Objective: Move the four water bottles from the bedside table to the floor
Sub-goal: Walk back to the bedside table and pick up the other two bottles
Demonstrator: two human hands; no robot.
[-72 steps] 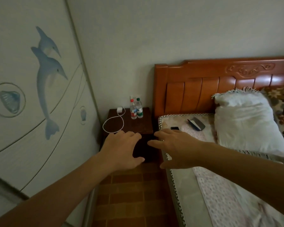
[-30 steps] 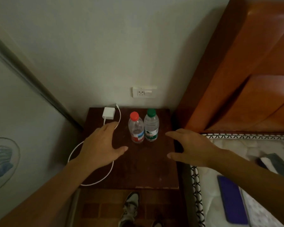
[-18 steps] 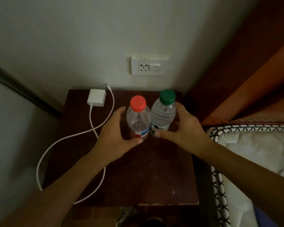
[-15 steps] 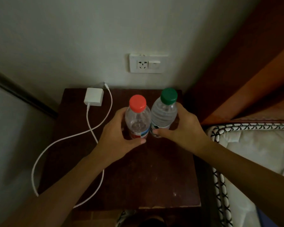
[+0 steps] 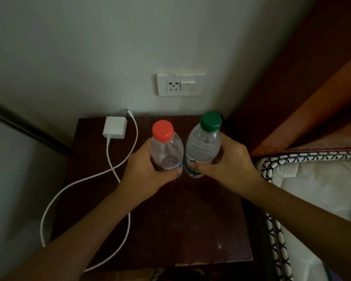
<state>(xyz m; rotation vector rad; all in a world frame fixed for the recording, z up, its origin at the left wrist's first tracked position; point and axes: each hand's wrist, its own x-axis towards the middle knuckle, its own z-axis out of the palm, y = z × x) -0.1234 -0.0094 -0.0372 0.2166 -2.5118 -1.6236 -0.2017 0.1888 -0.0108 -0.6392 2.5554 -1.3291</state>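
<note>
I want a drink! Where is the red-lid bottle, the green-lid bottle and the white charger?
red-lid bottle [image 5: 163, 130], head view, on its cap
green-lid bottle [image 5: 210, 121], head view, on its cap
white charger [image 5: 115, 127], head view, on its top face

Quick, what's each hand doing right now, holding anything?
Left hand: closed around the red-capped bottle.
Right hand: closed around the green-capped bottle.

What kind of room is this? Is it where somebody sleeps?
Most likely a bedroom, yes. A small dark bedside table stands against the wall, next to a mattress and a wooden headboard. A white charger lies on the table, below a wall socket.
</note>
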